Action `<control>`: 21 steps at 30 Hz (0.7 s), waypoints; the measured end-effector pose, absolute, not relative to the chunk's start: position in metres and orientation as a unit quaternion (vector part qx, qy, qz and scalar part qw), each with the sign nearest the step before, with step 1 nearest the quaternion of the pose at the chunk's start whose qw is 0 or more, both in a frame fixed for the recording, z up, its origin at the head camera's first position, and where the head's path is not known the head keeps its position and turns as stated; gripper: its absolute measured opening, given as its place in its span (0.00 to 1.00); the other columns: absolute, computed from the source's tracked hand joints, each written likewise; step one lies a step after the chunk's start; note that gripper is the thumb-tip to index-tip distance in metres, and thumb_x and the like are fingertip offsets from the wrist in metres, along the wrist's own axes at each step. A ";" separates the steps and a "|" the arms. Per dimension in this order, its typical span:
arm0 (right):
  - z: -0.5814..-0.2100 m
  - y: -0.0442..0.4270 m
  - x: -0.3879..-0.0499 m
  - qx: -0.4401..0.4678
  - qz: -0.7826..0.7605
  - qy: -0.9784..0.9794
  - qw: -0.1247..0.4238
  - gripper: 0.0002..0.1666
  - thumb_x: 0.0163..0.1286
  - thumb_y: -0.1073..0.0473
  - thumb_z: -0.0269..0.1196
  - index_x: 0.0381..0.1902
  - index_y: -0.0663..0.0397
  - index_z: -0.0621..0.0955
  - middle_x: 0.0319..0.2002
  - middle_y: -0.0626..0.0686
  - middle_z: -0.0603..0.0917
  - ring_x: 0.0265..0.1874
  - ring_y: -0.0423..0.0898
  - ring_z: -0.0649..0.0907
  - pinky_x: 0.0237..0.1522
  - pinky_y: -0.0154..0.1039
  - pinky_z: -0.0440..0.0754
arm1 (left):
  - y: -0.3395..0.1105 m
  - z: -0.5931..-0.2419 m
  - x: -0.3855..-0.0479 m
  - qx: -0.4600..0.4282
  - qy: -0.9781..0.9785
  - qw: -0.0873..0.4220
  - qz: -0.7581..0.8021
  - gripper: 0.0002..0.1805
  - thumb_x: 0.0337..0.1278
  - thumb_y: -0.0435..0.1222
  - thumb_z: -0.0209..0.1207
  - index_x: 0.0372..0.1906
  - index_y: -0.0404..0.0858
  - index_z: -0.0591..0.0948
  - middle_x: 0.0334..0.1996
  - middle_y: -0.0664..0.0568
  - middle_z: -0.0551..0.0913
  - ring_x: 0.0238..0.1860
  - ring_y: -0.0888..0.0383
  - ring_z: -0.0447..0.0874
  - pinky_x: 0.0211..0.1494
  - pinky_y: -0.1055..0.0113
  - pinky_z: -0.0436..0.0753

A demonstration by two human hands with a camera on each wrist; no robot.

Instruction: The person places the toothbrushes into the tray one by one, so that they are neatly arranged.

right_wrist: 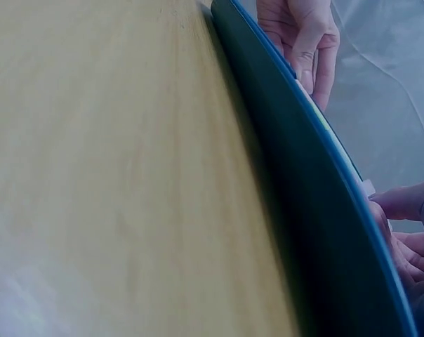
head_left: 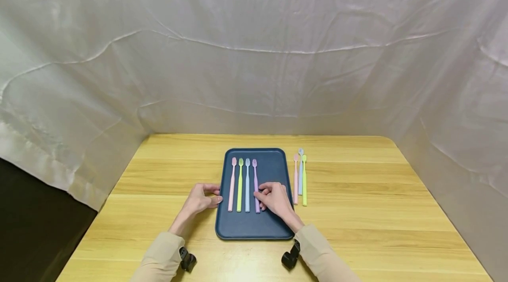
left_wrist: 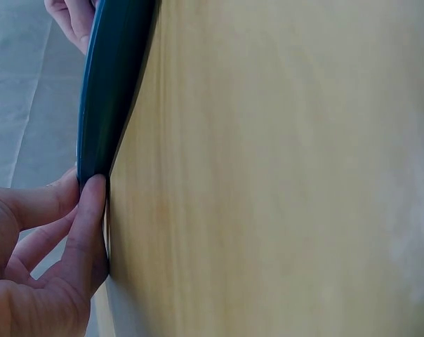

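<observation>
Head view: beige sleeves (head_left: 160,253) nearest, black camera (head_left: 188,261) at each wrist. Left hand (head_left: 201,199) pinches left rim of dark blue tray (head_left: 254,230) between thumb and fingers. Right hand (head_left: 276,200) pinches handle of purple brush (head_left: 255,180), right end of row on tray. Leftward: blue brush (head_left: 248,187), green brush (head_left: 240,187), pink brush (head_left: 232,187), heads pointing away. Right of tray, three other brushes (head_left: 300,180) close together on counter (head_left: 357,211). Grey curtain (head_left: 254,81) behind.

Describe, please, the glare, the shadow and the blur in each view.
Head view: a soft bright patch on the yellow wooden table, just below the dark blue rectangular tray; left wrist view: soft, blurred wood grain, pale haze at right; right wrist view: pale glare at lower left, tray's outer side in deep shadow.
</observation>
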State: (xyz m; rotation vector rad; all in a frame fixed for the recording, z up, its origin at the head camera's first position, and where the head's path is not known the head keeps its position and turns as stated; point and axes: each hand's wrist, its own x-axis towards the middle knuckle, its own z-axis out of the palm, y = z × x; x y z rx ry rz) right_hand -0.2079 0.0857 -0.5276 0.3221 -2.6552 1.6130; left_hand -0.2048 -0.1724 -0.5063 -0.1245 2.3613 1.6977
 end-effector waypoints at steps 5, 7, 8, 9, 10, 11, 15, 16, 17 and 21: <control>-0.527 0.084 -0.207 0.095 0.519 -0.849 0.005 0.15 0.64 0.63 0.70 0.45 0.70 0.85 0.20 0.54 0.86 0.11 0.37 0.81 0.14 0.33 0.85 | -0.173 -0.506 -0.205 -0.042 0.807 0.114 0.578 0.21 0.54 0.21 0.65 0.56 0.22 0.81 0.42 0.36 0.85 0.36 0.56 0.85 0.42 0.61 0.93; -0.527 0.084 -0.207 0.094 0.518 -0.850 0.005 0.15 0.64 0.63 0.70 0.45 0.70 0.85 0.20 0.54 0.86 0.11 0.37 0.81 0.14 0.33 0.85 | -0.173 -0.506 -0.205 -0.042 0.807 0.114 0.578 0.22 0.54 0.21 0.65 0.56 0.22 0.81 0.42 0.36 0.85 0.36 0.56 0.85 0.43 0.61 0.93; -0.527 0.084 -0.207 0.093 0.518 -0.850 0.004 0.15 0.64 0.63 0.70 0.44 0.70 0.85 0.20 0.54 0.86 0.11 0.37 0.81 0.14 0.33 0.85 | -0.173 -0.507 -0.205 -0.041 0.808 0.114 0.577 0.22 0.54 0.21 0.65 0.56 0.22 0.81 0.42 0.36 0.85 0.36 0.56 0.85 0.43 0.61 0.93; -0.526 0.084 -0.207 0.092 0.519 -0.850 0.004 0.15 0.64 0.63 0.70 0.44 0.70 0.85 0.20 0.54 0.86 0.11 0.37 0.81 0.14 0.33 0.85 | -0.173 -0.507 -0.205 -0.041 0.808 0.113 0.577 0.22 0.54 0.21 0.65 0.56 0.22 0.81 0.42 0.36 0.85 0.36 0.56 0.85 0.43 0.61 0.93; -0.526 0.083 -0.207 0.091 0.520 -0.849 0.004 0.15 0.64 0.63 0.70 0.44 0.70 0.85 0.20 0.54 0.86 0.11 0.37 0.81 0.14 0.33 0.85 | -0.173 -0.507 -0.205 -0.042 0.807 0.113 0.578 0.22 0.54 0.21 0.65 0.56 0.22 0.81 0.42 0.36 0.85 0.36 0.56 0.85 0.43 0.60 0.93; -0.526 0.083 -0.206 0.091 0.520 -0.849 0.004 0.15 0.64 0.63 0.70 0.44 0.69 0.85 0.20 0.54 0.86 0.11 0.37 0.81 0.14 0.33 0.85 | -0.173 -0.507 -0.205 -0.042 0.807 0.113 0.578 0.22 0.54 0.21 0.65 0.56 0.22 0.81 0.42 0.36 0.85 0.36 0.56 0.85 0.43 0.60 0.93; -0.525 0.083 -0.206 0.091 0.523 -0.848 0.005 0.15 0.64 0.63 0.70 0.44 0.70 0.85 0.20 0.54 0.86 0.11 0.37 0.81 0.14 0.34 0.85 | -0.173 -0.506 -0.204 -0.044 0.806 0.115 0.579 0.22 0.54 0.20 0.65 0.56 0.22 0.80 0.42 0.35 0.85 0.37 0.56 0.85 0.43 0.60 0.93; -0.525 0.083 -0.206 0.090 0.523 -0.848 0.005 0.15 0.64 0.63 0.70 0.44 0.69 0.85 0.20 0.54 0.86 0.11 0.38 0.81 0.14 0.34 0.85 | -0.173 -0.506 -0.204 -0.044 0.806 0.115 0.579 0.22 0.54 0.21 0.65 0.56 0.22 0.80 0.42 0.35 0.85 0.36 0.56 0.85 0.43 0.60 0.93; -0.525 0.083 -0.206 0.090 0.523 -0.847 0.005 0.15 0.64 0.62 0.70 0.44 0.69 0.85 0.20 0.54 0.86 0.11 0.38 0.81 0.14 0.34 0.85 | -0.173 -0.506 -0.204 -0.044 0.806 0.115 0.579 0.22 0.54 0.21 0.65 0.56 0.22 0.81 0.42 0.35 0.85 0.36 0.56 0.85 0.43 0.60 0.93; -0.525 0.083 -0.206 0.087 0.524 -0.847 0.004 0.16 0.64 0.62 0.71 0.45 0.69 0.85 0.20 0.54 0.86 0.11 0.37 0.81 0.14 0.34 0.85 | -0.173 -0.506 -0.204 -0.041 0.806 0.115 0.579 0.22 0.54 0.21 0.66 0.56 0.22 0.81 0.42 0.35 0.85 0.36 0.56 0.85 0.42 0.61 0.93</control>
